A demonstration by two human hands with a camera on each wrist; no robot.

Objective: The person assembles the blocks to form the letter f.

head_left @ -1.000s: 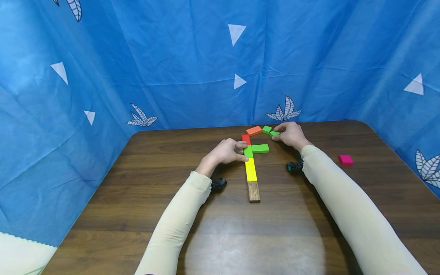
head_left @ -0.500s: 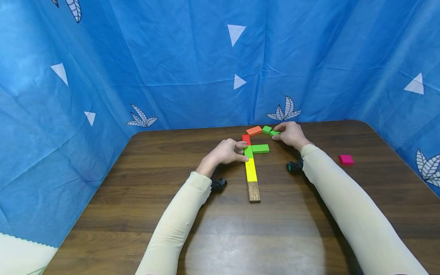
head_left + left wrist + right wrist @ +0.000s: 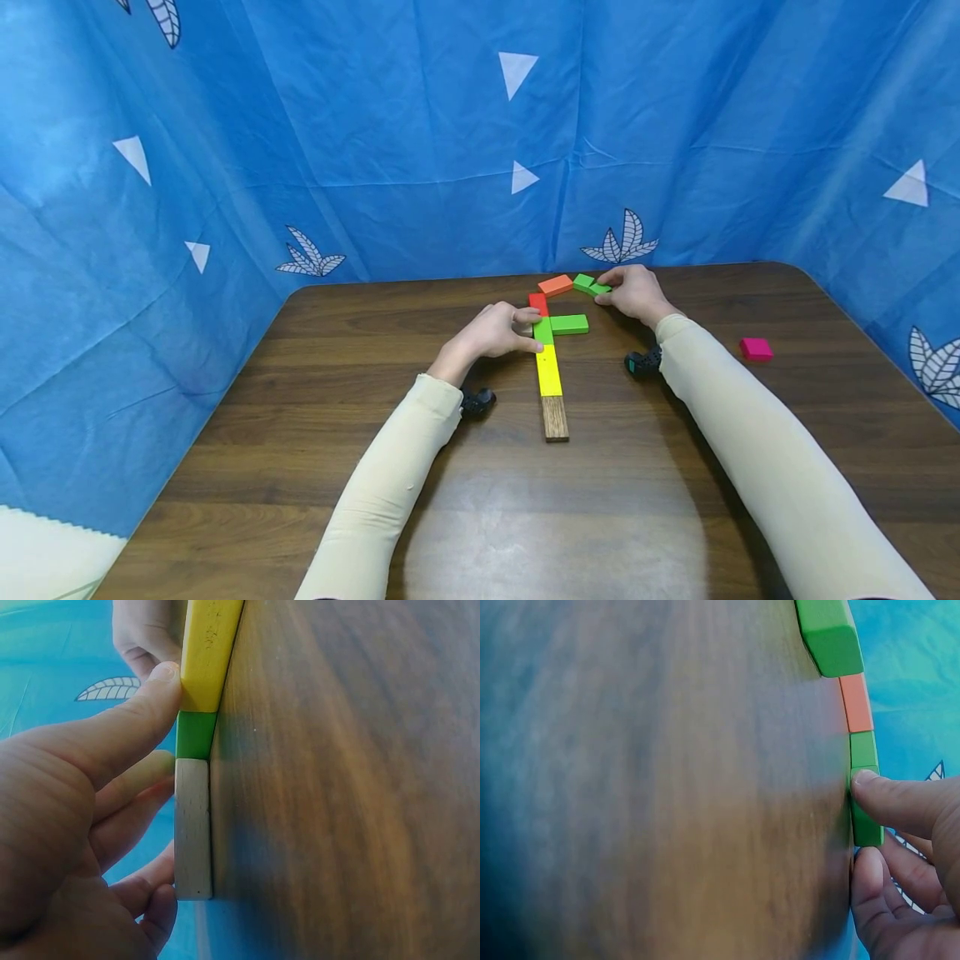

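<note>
My right hand pinches a small green block between thumb and fingers at the far side of the table. Its end lies against another small green block, which adjoins an orange block. My left hand rests over the upright row of blocks. Its thumb lies at the yellow block, and its loosely bent fingers lie along a plain wooden block beside a green block. In the head view the hand mostly covers that wooden block. A red block tops the row.
A longer green block juts right from the row, and a brown wooden block forms its near end. A pink block lies apart at the right. Behind the table's far edge hangs a blue curtain.
The small green block in my right hand has shifted slightly, closing the gap to the green block beside it. My left hand stays in place.
</note>
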